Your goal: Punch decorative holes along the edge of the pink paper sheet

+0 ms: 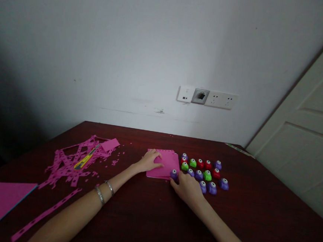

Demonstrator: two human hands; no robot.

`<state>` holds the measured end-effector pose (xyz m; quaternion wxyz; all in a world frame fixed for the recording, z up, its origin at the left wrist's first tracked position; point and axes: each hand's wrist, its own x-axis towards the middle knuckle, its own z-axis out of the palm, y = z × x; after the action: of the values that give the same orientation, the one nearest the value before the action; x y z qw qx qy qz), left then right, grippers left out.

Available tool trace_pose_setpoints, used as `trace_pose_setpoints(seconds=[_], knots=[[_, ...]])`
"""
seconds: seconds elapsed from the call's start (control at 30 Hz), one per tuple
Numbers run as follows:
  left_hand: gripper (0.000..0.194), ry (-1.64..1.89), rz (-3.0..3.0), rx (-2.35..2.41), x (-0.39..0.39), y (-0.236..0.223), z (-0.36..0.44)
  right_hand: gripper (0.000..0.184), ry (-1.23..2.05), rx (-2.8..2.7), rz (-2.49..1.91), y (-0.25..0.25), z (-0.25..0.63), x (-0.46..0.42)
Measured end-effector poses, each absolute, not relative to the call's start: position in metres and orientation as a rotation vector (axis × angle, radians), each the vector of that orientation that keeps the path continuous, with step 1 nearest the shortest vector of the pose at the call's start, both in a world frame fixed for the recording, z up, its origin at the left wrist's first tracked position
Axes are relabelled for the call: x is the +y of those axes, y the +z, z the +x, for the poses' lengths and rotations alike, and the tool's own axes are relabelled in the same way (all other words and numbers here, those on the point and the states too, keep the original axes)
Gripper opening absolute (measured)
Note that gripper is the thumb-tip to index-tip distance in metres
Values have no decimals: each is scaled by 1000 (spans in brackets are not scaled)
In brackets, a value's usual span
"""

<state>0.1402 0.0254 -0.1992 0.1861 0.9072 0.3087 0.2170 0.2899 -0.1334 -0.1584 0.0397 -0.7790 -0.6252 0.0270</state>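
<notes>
A stack of pink paper (171, 161) lies on the dark red-brown table, with small holes along its far edge. My left hand (151, 161) rests on the stack's left side, its thumb and fingers apart. At the stack's near right corner sits a small purple craft punch (174, 174) with a white top. My right hand (187, 186) has its thumb and forefinger around this punch. Several more punches stand just beyond and right of that hand, among them a green punch (207, 175), a red punch (216, 173) and a purple punch (224, 183).
Pink punched paper scraps (65, 163) are heaped at the left, with a yellow utility knife (85, 159) on top. A pink sheet stack (1, 201) lies at the near left, beside a long punched strip (46, 212). Wall sockets (219, 100) sit above the table's back edge.
</notes>
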Motion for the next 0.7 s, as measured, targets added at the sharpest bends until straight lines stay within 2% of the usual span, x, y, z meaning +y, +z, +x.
trace_pose_setpoints(seconds=[0.47, 0.7], knots=[[40, 597, 2553, 883, 22, -196, 140, 35, 126, -1935, -2333, -155, 294, -143], [43, 609, 2539, 866, 24, -200, 139, 32, 31, -1797, -2340, -147, 323, -175]])
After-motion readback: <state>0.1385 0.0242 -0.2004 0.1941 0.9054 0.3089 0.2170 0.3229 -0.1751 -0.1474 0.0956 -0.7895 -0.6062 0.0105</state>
